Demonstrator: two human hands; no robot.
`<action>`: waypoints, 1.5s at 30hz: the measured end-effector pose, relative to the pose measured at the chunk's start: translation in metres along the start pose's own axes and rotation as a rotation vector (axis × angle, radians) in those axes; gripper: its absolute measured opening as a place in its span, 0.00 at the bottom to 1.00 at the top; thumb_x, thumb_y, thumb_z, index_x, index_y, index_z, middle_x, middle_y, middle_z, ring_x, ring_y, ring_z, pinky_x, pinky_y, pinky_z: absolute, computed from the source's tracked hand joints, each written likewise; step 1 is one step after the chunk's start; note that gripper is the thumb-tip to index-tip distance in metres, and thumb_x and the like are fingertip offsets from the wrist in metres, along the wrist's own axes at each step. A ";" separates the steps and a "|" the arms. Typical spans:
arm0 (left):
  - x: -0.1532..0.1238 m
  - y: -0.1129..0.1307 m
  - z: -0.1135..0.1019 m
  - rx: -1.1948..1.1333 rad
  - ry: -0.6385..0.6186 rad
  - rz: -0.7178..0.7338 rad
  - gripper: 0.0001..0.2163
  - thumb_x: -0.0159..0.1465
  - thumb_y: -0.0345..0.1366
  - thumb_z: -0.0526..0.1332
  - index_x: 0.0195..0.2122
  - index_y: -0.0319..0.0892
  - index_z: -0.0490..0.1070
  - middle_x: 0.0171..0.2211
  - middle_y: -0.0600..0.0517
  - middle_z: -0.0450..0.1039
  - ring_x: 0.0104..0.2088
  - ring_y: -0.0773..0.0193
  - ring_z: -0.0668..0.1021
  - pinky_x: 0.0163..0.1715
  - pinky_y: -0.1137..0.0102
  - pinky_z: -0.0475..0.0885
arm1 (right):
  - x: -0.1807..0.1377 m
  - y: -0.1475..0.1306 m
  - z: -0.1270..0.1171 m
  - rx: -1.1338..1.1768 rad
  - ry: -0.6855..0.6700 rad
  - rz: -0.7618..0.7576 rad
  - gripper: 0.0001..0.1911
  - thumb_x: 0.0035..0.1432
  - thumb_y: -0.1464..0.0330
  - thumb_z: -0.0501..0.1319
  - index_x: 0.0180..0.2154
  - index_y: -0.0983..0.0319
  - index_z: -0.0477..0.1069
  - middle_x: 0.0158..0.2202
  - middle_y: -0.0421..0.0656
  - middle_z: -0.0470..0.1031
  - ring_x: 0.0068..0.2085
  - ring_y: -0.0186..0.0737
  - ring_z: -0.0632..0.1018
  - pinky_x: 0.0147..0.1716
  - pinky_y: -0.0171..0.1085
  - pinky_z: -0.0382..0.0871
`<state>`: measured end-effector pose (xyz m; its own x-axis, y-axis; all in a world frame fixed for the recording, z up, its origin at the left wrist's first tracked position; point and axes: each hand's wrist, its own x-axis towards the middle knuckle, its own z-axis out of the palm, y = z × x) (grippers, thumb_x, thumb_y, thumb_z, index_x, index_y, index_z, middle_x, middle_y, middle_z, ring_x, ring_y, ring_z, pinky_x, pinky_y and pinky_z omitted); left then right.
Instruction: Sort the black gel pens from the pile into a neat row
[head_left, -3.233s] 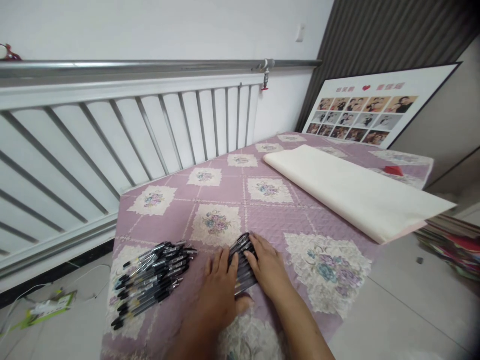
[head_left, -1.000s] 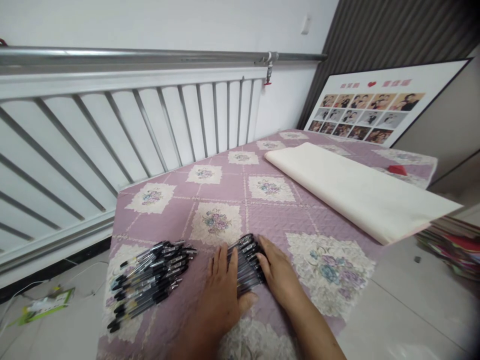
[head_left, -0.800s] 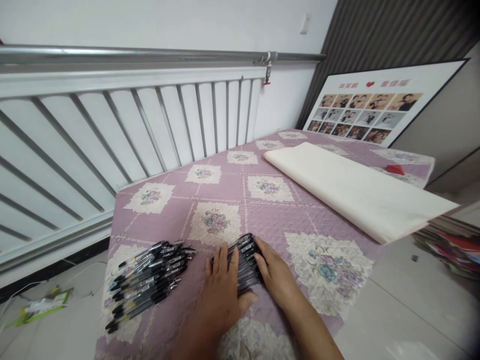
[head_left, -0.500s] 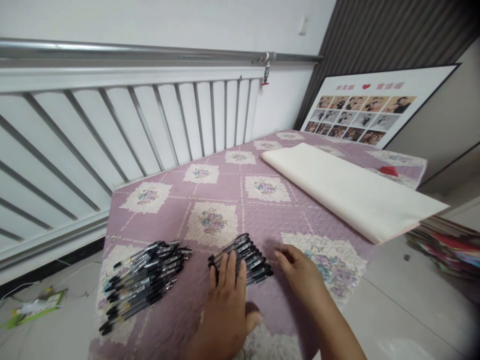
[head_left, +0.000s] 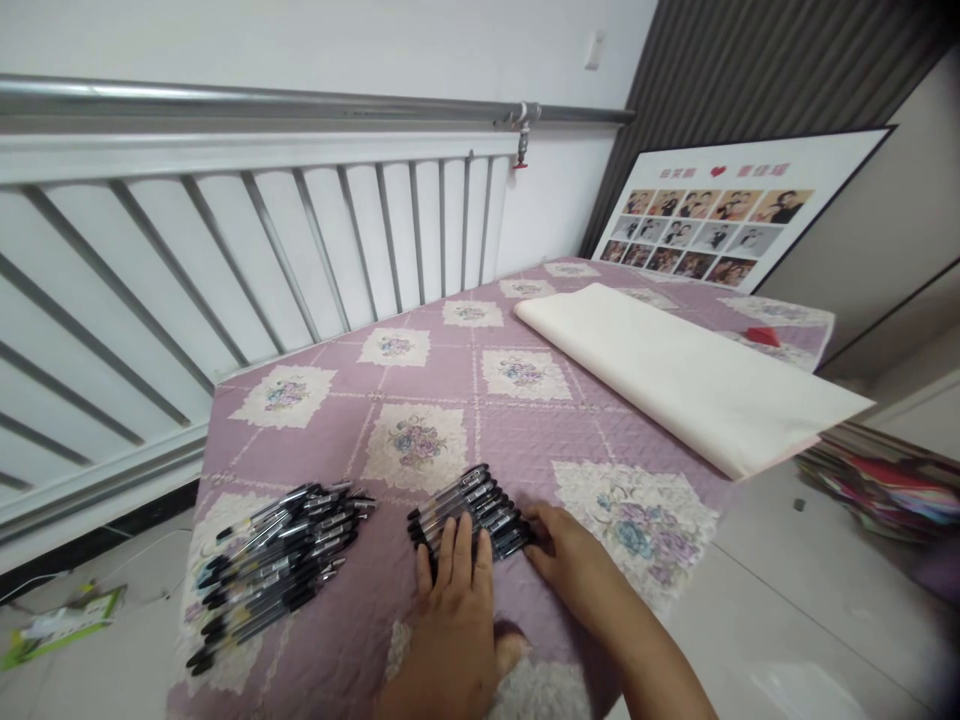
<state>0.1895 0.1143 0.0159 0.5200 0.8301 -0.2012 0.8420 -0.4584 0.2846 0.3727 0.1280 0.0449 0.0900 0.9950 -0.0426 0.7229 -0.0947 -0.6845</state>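
Note:
A neat row of clear pens with black caps point(head_left: 469, 505) lies side by side on the floral tablecloth. My left hand point(head_left: 450, 610) rests flat over the near pens, fingers stretched out and thumb apart, hiding part of them. At the row's right side, my right hand point(head_left: 570, 560) has its thumb and forefinger closed about the end of a near pen; the exact grip is partly hidden. Left of my hands, a looser pile of similar pens point(head_left: 289, 560) lies on the cloth, its pens at slightly uneven angles.
A purple tablecloth with flower patches point(head_left: 532, 425) covers the table. Folded cream sheets point(head_left: 675, 370) lie at the right, near a red item point(head_left: 763, 337). Behind stand a white radiator point(head_left: 330, 250) and a photo board point(head_left: 697, 215). Colourful papers point(head_left: 885, 500) are stacked beyond the right edge.
My right hand has moved left from the bare cloth to the right ends of the pens. My left hand stays on the row. The view has shifted slightly.

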 end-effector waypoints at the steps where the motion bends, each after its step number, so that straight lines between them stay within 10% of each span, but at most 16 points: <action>1: 0.000 0.001 0.000 -0.011 -0.009 -0.003 0.42 0.58 0.46 0.57 0.68 0.42 0.33 0.68 0.46 0.23 0.66 0.46 0.33 0.61 0.42 0.35 | 0.000 0.001 0.001 -0.004 0.002 -0.002 0.17 0.48 0.75 0.55 0.42 0.61 0.70 0.41 0.46 0.75 0.44 0.43 0.75 0.44 0.39 0.67; 38: -0.001 0.007 -0.008 -0.070 -0.069 0.024 0.41 0.58 0.46 0.58 0.68 0.44 0.37 0.68 0.46 0.27 0.66 0.42 0.37 0.60 0.39 0.36 | 0.010 0.001 0.022 -0.106 0.247 -0.230 0.18 0.54 0.78 0.50 0.41 0.62 0.75 0.43 0.48 0.75 0.46 0.43 0.74 0.50 0.43 0.68; 45: 0.001 -0.001 -0.015 -0.054 0.075 -0.055 0.38 0.61 0.43 0.57 0.68 0.43 0.38 0.69 0.45 0.28 0.67 0.44 0.38 0.61 0.44 0.40 | 0.009 0.002 0.009 -0.091 0.278 -0.099 0.18 0.56 0.75 0.49 0.43 0.63 0.74 0.40 0.48 0.76 0.43 0.42 0.76 0.47 0.42 0.70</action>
<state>0.1868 0.1202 0.0296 0.4596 0.8757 -0.1478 0.8588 -0.3958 0.3254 0.3689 0.1367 0.0361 0.1911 0.9542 0.2303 0.7946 -0.0127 -0.6070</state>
